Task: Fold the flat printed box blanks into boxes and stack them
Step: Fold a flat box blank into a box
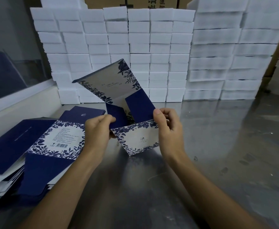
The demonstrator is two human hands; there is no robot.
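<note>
Box blank (136, 139) pinched w/ left hand (97, 129) & right hand (166, 128).

A shiny metal table (226, 146) fills the near and right ground. Along its far edge stand tall stacks of white foam blocks (135, 47), with larger white foam slabs (234, 63) piled to their right. Behind them rises a brown cardboard carton (135, 2) with black printing. At far left stands a glass pane (11, 47) above a white ledge (20, 103).
</note>
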